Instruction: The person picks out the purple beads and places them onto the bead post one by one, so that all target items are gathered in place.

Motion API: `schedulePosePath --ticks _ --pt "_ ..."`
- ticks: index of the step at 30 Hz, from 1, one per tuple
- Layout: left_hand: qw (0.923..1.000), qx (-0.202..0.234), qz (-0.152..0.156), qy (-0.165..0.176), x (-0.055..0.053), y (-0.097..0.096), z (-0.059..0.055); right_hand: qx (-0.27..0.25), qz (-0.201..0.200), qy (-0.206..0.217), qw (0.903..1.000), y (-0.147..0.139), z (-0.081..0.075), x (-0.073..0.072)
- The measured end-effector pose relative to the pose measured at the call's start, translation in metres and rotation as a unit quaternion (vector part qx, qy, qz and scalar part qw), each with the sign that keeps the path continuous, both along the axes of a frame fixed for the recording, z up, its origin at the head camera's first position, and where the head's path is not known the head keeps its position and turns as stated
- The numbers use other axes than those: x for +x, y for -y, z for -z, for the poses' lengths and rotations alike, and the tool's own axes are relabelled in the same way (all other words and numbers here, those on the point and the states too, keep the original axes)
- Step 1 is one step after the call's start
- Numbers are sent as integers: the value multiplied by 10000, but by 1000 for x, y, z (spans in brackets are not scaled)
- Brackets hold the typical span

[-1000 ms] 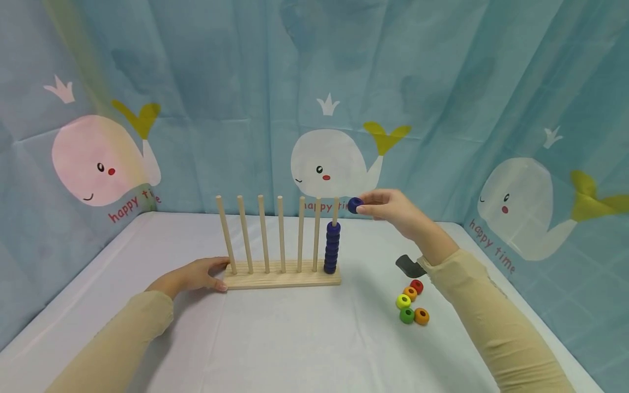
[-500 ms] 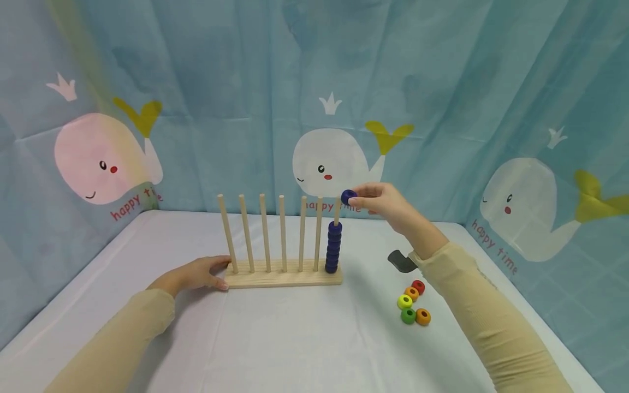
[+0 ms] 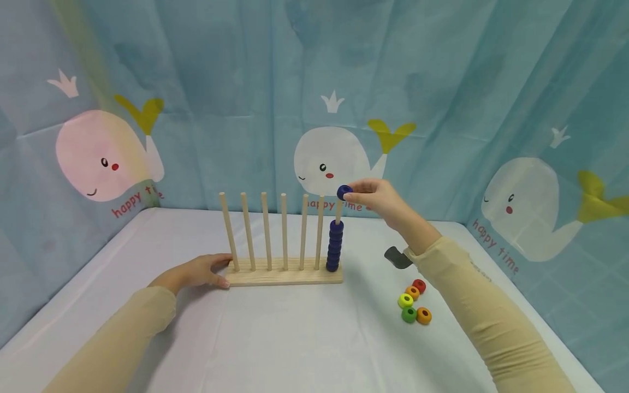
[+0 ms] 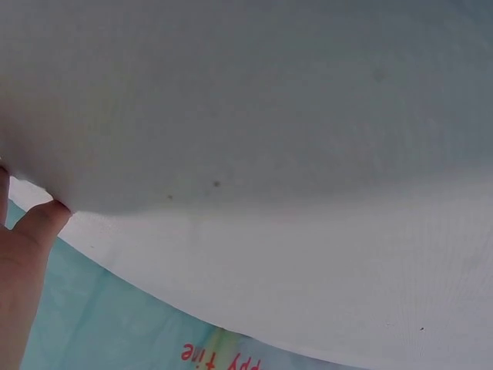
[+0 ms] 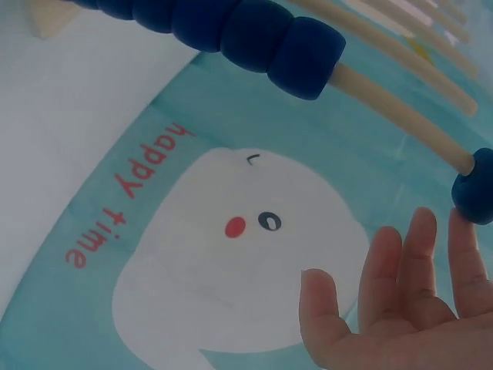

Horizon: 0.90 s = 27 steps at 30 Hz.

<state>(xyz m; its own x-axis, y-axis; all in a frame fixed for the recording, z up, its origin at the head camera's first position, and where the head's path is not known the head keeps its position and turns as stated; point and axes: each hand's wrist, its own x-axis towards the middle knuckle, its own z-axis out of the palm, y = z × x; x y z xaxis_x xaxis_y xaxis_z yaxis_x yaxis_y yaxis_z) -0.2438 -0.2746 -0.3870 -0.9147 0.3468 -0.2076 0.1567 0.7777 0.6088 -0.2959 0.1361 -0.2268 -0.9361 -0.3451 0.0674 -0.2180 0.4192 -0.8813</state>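
At the left end of a wooden bead rack (image 3: 285, 277) my left hand (image 3: 199, 271) grips the base, thumb in front and fingers behind. Several upright pegs stand on it; a column of dark blue beads (image 3: 334, 245) fills much of the rightmost peg (image 3: 339, 213). My right hand (image 3: 383, 199) pinches another blue bead (image 3: 344, 192) at that peg's top. In the right wrist view this bead (image 5: 474, 189) meets the peg tip, with the other fingers (image 5: 420, 254) spread below. Only part of my left hand (image 4: 23, 262) shows in the left wrist view; the rack is out of sight there.
Right of the rack lie a red bead (image 3: 419, 286), two orange beads (image 3: 424, 315), a yellow bead (image 3: 405, 300) and a green bead (image 3: 409, 314). A dark grey piece (image 3: 398, 257) sits beside the right cuff. A blue whale-print curtain (image 3: 221, 136) surrounds the white table (image 3: 285, 338).
My right hand has carried the blue bead left and slightly up, from beside the rightmost peg to its tip. My left hand stays on the base.
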Motion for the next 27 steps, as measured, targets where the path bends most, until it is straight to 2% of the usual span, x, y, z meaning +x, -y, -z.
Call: schedulePosePath --ticks 3,9,17,24,27 --pt "9999 17 100 -86 -2 1 2 82 -3 -60 9999 1 -1 -2" --pt "10000 12 -51 25 -1 -4 -1 364 41 -26 9993 5 -3 -3" --pt "9998 -195 -53 6 0 -6 -1 434 35 4 9991 5 -2 -1" --pt "9997 -198 -97 -119 8 -7 -5 414 123 -50 9991 -11 4 2" --pt "9993 -223 -75 -281 12 -7 -6 530 216 -47 9984 -25 10 3"
